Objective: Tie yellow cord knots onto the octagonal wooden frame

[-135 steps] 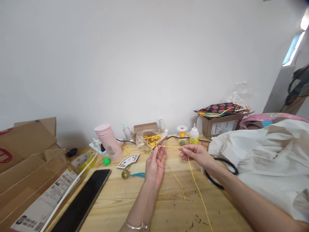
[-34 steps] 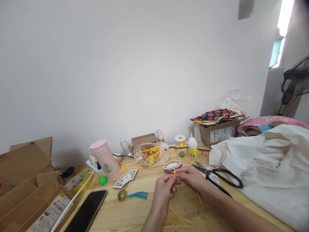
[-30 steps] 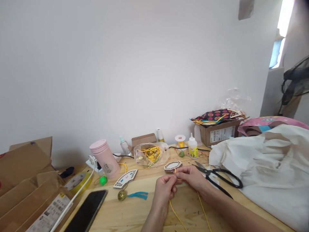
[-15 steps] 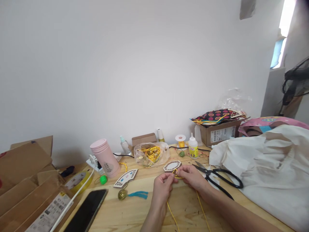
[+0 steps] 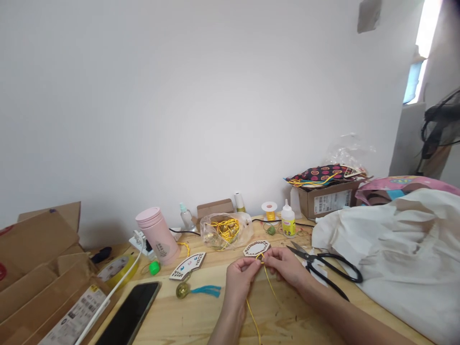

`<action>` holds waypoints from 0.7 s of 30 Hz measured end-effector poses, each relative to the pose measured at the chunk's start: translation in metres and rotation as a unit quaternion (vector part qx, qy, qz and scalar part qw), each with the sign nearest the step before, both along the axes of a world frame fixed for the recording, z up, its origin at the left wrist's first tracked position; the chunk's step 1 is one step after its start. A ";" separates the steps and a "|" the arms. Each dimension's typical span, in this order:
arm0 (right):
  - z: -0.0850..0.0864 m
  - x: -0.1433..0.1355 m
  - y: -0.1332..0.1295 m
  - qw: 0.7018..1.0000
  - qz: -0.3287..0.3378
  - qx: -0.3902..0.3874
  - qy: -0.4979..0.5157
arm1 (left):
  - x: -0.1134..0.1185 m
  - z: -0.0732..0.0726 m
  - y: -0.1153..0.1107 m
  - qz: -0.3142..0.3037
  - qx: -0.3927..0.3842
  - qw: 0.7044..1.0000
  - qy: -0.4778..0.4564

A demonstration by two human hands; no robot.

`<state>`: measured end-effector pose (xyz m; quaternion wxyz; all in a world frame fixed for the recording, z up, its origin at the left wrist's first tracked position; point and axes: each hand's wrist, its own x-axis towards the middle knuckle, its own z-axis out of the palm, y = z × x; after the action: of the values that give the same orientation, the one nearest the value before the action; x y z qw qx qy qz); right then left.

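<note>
Bare left hand (image 5: 238, 278), bare right hand (image 5: 286, 268) — narrow wrists (image 5: 309, 288), slender, uncovered forearms (image 5: 350, 309).

The scissors (image 5: 310, 258) lie before the glue bottle (image 5: 288, 222) and right of the plaque (image 5: 256, 248). The phone (image 5: 130, 311) lies before the tumbler (image 5: 159, 237), between the cardboard box (image 5: 43, 290) and the tassel (image 5: 206, 290).

Bright yellow on the cord (image 5: 252, 317), and look, dark cut-out patterning edges the pale plaque (image 5: 257, 248), with black scissors handles (image 5: 345, 273), a pastel pink tumbler (image 5: 158, 235), a vivid green cap (image 5: 154, 268), a blue tassel (image 5: 206, 290) and pink-orange rounds dotting dark cloth (image 5: 316, 172)!
</note>
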<state>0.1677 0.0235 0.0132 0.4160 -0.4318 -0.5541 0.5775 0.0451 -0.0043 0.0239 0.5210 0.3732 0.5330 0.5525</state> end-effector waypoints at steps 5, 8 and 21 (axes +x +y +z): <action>-0.005 -0.002 0.001 0.999 -0.006 0.049 -0.021 | 0.002 0.000 0.000 0.021 0.027 0.999 -0.011; -0.004 -0.001 0.000 0.994 -0.020 0.102 -0.033 | 0.003 -0.001 0.001 0.022 0.031 0.999 -0.025; 0.015 0.015 -0.008 0.926 -0.066 0.300 -0.220 | 0.000 -0.004 0.002 -0.011 0.049 0.998 -0.037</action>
<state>0.1827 0.0154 0.0280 0.4310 -0.4383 -0.7493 0.2463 0.0455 -0.0022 0.0201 0.5276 0.3834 0.4814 0.5855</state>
